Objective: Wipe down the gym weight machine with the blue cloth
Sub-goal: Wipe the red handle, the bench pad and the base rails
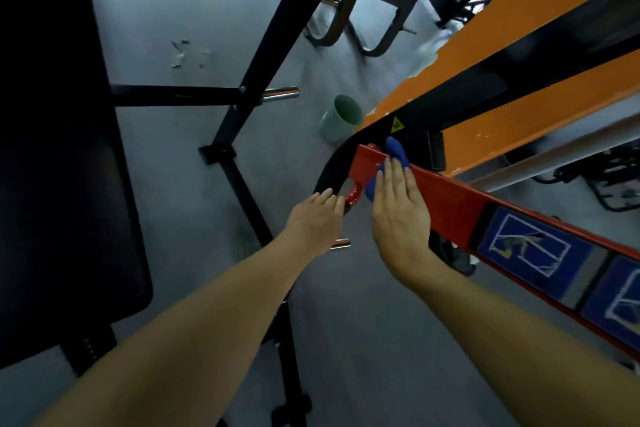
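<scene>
The right hand (398, 218) is lying flat with straight fingers on the blue cloth (396, 152), pressing it against the red bar (446, 198) of the weight machine. The cloth is looking soft and bunched, and it is poking out past the fingertips and under the thumb side, right at the end of the red bar. The bar is looking smooth, hard and flat-sided, with blue picture stickers (526, 246) further along it.

The left hand (315, 215) is reaching to the curved black piece (329, 170) just beside the end of the red bar, with its fingers resting on it. I cannot tell if they are curling round it. A red ring (353, 196) is hanging at that same end, between the two hands.

Behind the red bar, a wide orange beam (519, 10) is running alongside it. A pale green cup (341, 118) is sitting on the grey floor (173, 184) past the end of the bar. Black frame legs (242, 114) are standing further from the bar, with open floor between them and the bar.
</scene>
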